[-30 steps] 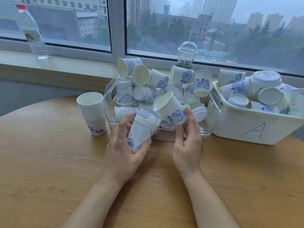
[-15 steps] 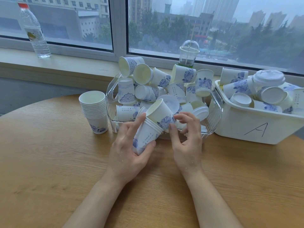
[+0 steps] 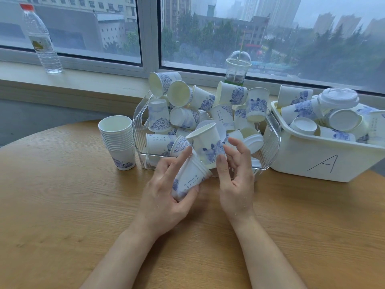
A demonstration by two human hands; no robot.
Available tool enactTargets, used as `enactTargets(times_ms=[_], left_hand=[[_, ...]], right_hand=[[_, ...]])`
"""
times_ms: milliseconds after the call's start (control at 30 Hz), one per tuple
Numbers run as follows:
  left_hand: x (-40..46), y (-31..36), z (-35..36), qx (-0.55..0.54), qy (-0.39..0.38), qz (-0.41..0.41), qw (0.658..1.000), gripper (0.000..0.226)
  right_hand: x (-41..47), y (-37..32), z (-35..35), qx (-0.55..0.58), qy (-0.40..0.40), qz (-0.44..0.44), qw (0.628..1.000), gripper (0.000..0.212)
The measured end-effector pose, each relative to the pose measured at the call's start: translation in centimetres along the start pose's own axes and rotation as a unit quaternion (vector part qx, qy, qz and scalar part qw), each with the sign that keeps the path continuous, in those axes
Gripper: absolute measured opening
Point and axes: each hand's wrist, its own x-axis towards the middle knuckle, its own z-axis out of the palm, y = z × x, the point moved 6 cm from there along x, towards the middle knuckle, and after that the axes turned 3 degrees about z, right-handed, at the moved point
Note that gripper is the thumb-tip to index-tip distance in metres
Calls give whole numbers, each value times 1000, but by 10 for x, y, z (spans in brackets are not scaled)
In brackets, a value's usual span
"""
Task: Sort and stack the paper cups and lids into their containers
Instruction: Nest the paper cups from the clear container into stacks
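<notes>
My left hand [image 3: 166, 190] grips a small nested stack of white paper cups with blue print [image 3: 188, 179], tilted with its mouth up and to the right. My right hand [image 3: 235, 176] pinches a single blue-flowered cup [image 3: 205, 146] by its base and holds it at the stack's mouth. Behind them stands a clear ribbed basket [image 3: 268, 142] heaped with loose cups and a white lid [image 3: 253, 141]. A tall upright stack of cups [image 3: 117, 140] stands on the table left of the basket.
A white bin marked "A" [image 3: 312, 161] at the right holds cups and lids. A water bottle [image 3: 40, 39] and a clear domed cup [image 3: 237, 67] stand on the window sill. The round wooden table [image 3: 62, 215] lies under my arms.
My right hand has brought the single cup down and left from over the basket to the mouth of the stack in my left hand. The left hand has barely moved.
</notes>
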Motion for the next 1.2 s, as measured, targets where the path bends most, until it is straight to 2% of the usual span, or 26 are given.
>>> enactTargets(times_ms=[167, 233, 300, 467, 767, 967, 1100, 1200], left_hand=[[-2, 2, 0, -6, -9, 12, 1000, 85], [-2, 3, 0, -10, -7, 17, 1000, 83], [-1, 3, 0, -13, -4, 16, 1000, 81], [2, -5, -6, -10, 25, -18, 999, 85], [3, -13, -15, -26, 61, -36, 997, 86], [2, -14, -14, -25, 85, -62, 994, 80], [2, -22, -24, -26, 145, -97, 984, 78], [2, -23, -25, 4, 151, -103, 983, 82]], right_hand=[[-3, -5, 5, 20, -36, -39, 998, 61], [-3, -3, 4, 13, -40, -52, 998, 64], [-2, -2, 3, 11, -38, -53, 998, 60], [-1, -5, 2, -30, -40, -65, 997, 33], [-5, 3, 12, -63, -66, -44, 995, 26], [-2, 1, 11, -244, -12, -100, 965, 32], [-1, 9, 19, -343, -21, -95, 934, 36], [-2, 12, 23, -366, -32, -91, 926, 35]])
